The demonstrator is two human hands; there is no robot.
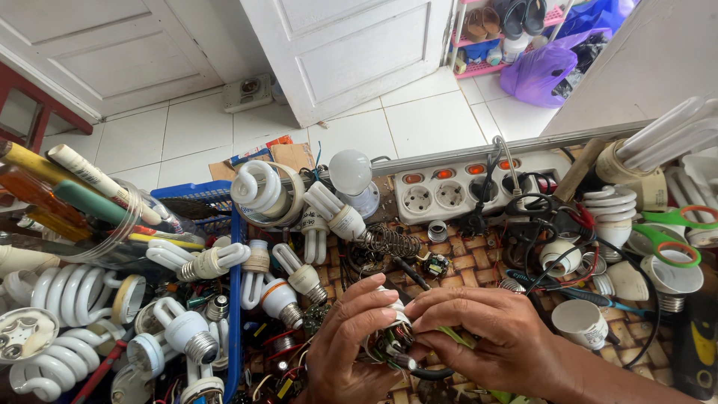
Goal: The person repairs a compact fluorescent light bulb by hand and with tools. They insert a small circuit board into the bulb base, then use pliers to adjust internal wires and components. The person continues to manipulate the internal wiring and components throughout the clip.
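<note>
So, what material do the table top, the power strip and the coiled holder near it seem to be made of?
Table top: looks like woven rattan or bamboo strips, brown, glossy basket-weave pattern.
Power strip: apparently white moulded plastic, smooth, with orange switches.
Coiled holder: probably steel wire, a grey metallic spiral, slightly dull.

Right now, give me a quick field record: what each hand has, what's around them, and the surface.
left hand: cups a small lamp base with circuit board, wires showing
right hand: pinches the same lamp base from the other side
grip: both closed on it
left of hands: blue basket of spiral fluorescent bulbs
behind hands: white power strip, coiled soldering iron stand
right: green-handled scissors
surface: woven mat
</note>
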